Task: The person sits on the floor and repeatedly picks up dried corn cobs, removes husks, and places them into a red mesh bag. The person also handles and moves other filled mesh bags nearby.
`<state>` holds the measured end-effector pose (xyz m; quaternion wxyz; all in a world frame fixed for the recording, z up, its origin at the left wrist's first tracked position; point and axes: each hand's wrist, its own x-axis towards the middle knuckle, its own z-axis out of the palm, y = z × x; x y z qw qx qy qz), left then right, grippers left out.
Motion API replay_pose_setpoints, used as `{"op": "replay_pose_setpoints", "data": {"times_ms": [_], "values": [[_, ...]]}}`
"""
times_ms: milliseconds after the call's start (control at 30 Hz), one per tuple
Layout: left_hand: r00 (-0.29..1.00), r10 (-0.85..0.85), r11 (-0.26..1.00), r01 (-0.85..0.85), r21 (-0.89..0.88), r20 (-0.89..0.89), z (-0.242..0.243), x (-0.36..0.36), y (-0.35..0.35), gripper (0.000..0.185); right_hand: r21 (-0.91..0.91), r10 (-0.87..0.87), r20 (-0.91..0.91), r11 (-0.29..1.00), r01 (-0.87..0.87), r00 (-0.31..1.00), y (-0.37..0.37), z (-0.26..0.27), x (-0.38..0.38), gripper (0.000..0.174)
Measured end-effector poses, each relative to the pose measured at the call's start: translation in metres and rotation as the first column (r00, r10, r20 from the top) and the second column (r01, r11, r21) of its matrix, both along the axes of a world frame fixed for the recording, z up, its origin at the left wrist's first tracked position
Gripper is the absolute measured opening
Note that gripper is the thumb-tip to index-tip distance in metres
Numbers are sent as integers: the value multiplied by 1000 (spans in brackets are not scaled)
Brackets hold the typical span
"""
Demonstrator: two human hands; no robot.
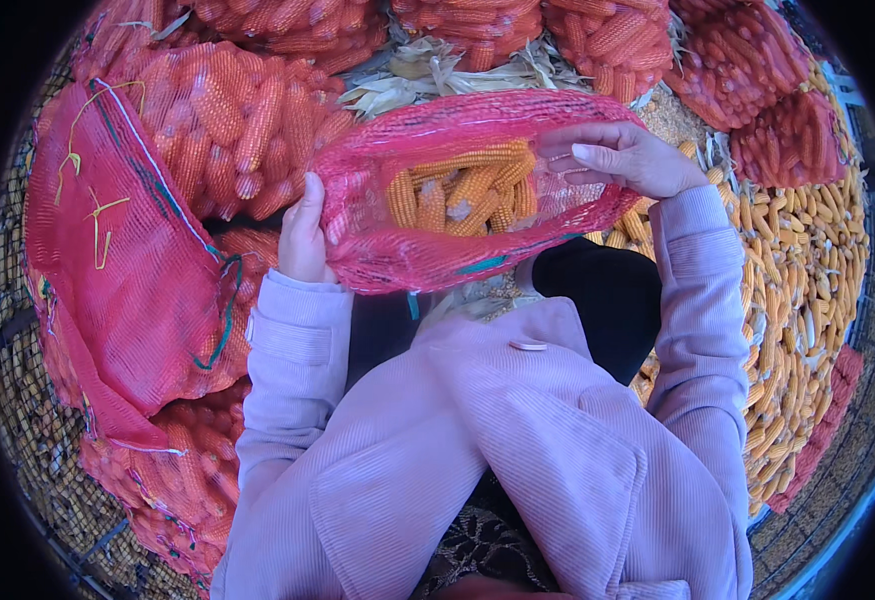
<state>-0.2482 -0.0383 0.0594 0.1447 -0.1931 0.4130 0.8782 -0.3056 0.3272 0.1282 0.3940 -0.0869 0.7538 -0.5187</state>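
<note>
In front of me a red mesh bag is held with its mouth spread wide. Several husked yellow corn cobs lie inside it. My left hand grips the bag's left edge, thumb up along the mesh, its fingers hidden. Reaching over the right rim, my right hand has its fingers spread in the bag's mouth near the inner mesh wall. No cob shows in that hand. A green drawstring end hangs below the near rim.
Filled mesh sacks of corn stand left and across the far side. A flat red mesh bag drapes over sacks at left. Loose cobs are heaped at right. Dry husks lie beyond the bag. Wire mesh borders the left.
</note>
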Motion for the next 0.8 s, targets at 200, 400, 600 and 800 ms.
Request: {"op": "replay_pose_setpoints", "data": {"times_ms": [200, 400, 600, 800], "values": [[999, -20, 992, 16, 124, 34, -13, -4, -4, 56, -472, -573, 64, 704, 531, 817, 115, -48, 2, 43], [996, 36, 989, -24, -148, 77, -39, -14, -27, 56, 550, -713, -49, 565, 615, 699, 219, -270, 70, 45], [985, 56, 951, -4, -308, 162, -51, -21, -40, 59, 825, -492, -198, 384, 415, 848, 211, -419, 140, 37], [979, 18, 914, 66, -400, 202, -38, -28, -25, 60, 932, -406, -139, 255, 258, 903, 179, -445, 131, 42]]}}
